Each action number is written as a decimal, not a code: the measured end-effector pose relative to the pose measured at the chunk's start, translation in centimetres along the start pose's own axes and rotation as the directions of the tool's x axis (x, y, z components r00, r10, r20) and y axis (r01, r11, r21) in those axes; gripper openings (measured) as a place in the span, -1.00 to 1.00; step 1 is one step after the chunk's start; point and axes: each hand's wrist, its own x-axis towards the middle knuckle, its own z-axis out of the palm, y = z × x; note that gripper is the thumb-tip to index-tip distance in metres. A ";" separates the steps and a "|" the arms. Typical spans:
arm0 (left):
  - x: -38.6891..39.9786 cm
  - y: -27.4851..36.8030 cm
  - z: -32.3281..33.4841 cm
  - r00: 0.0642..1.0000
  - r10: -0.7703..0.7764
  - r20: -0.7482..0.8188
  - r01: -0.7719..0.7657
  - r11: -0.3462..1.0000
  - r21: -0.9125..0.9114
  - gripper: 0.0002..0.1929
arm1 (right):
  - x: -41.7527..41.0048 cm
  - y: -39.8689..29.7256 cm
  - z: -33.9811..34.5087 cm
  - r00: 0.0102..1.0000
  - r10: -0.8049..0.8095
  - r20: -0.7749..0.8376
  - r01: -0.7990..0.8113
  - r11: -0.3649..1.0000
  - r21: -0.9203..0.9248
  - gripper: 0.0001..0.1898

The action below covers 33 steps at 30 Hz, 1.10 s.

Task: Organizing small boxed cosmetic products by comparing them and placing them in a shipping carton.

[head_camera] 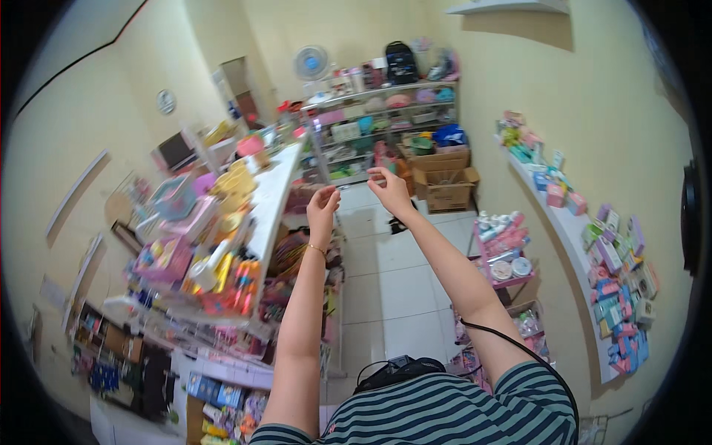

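Observation:
Both arms reach forward over a tiled aisle. My left hand (323,210), with a thin bracelet at the wrist, is raised beside the white counter (278,189); its fingers are loosely curled and hold nothing that I can see. To its right, my right hand (389,190) is held up with bent fingers apart, touching nothing. The two hands do not touch each other. Beyond my right hand stand an open cardboard box (449,192) and a glass display case (361,130) with goods on its shelves.
Colourful goods and a purple basket (164,258) crowd the counter at left. A wall shelf (573,245) with small boxes runs along the right, above a pink rack (509,278) of bottles and jars. A dark object (398,225) lies on the tiled floor (367,250).

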 end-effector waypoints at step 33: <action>9.4 -17.0 55.0 0.356 0.042 0.933 0.396 0.898 -0.192 -0.72 | 0.0 21.0 -36.9 0.491 0.065 -0.869 -0.600 0.748 -0.283 -0.72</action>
